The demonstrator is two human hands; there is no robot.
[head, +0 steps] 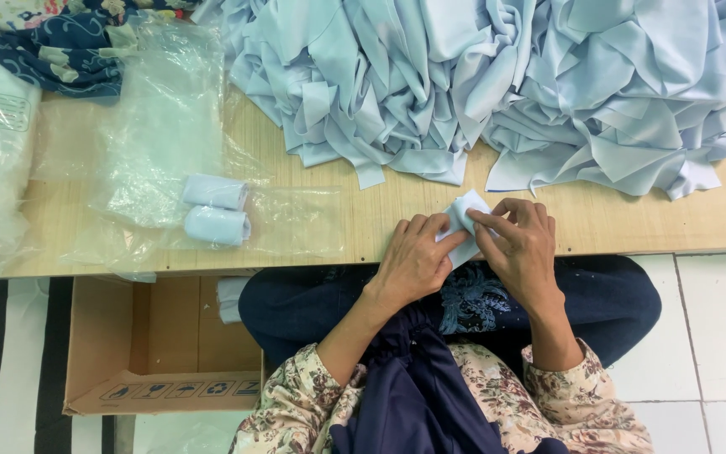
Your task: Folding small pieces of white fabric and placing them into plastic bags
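Note:
Both my hands hold one small folded piece of pale blue cloth (462,210) at the near edge of the wooden table (380,219). My left hand (413,256) grips its lower left side with curled fingers. My right hand (521,248) pinches its right edge between thumb and fingers. Two rolled pale blue cloth pieces (216,210) lie to the left on the table, on or inside a clear plastic bag (296,220); which of the two I cannot tell.
A large heap of pale blue cloth strips (506,84) fills the far side of the table. Crumpled clear plastic bags (144,109) and a dark patterned fabric (60,46) lie at far left. An open cardboard box (161,345) sits on the floor under the table.

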